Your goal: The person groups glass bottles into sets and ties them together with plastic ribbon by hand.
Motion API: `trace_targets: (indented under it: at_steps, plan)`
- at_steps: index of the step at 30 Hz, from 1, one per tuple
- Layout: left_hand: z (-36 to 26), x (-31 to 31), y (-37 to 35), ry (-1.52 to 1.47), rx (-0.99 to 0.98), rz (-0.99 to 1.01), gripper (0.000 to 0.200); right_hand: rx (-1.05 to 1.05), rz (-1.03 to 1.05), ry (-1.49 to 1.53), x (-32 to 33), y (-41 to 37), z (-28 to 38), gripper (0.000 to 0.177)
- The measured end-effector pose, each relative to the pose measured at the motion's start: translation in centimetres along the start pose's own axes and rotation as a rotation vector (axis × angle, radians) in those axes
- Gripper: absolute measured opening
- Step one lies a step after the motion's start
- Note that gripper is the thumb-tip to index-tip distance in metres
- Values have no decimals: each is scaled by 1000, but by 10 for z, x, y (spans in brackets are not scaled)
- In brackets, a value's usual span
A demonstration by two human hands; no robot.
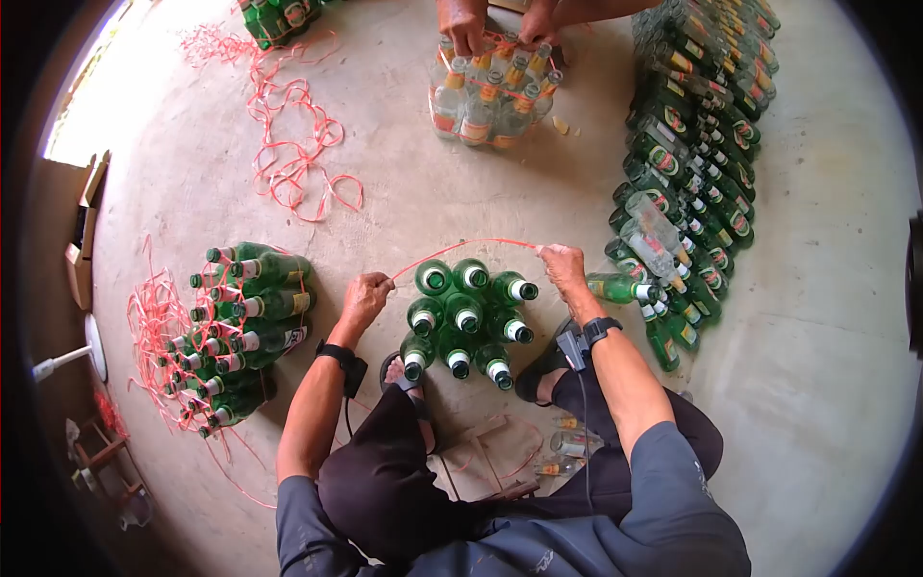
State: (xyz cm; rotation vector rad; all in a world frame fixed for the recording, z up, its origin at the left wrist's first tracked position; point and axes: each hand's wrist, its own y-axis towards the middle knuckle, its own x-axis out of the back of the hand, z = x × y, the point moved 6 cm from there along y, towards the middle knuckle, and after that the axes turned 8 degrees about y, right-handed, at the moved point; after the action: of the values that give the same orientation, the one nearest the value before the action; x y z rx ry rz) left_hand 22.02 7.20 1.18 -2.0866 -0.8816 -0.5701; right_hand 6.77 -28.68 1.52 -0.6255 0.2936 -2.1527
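Between my feet stands a cluster of several green glass bottles (463,317), upright and packed close together. A red plastic string (461,242) arches over the far side of the cluster, stretched from hand to hand. My left hand (366,296), at the cluster's left, is closed on one end of the string. On the right, my right hand (563,266) pinches the other end. A single green bottle (615,288) lies on the floor just beyond my right wrist.
Stacked bottles (697,183) lie along the right. Green bottles (255,317) bound with string stand at left beside tangled string (154,332). Opposite me, another person's hands (490,24) work at a bundle of clear bottles (486,101). Loose string (288,154) trails across the floor.
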Motion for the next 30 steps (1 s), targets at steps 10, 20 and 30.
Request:
trace_targets:
  at_steps: [10,20,30]
  plan:
    - [60,-69,-41,-157,152,126,28,546,194,-717,-43,-36,-115,8]
    - [68,-88,-104,-378,248,104,33,-179,177,-66,-56,-108,-158,19]
    - [55,-92,-123,-531,249,134,29,-338,274,281,-92,-167,-246,20]
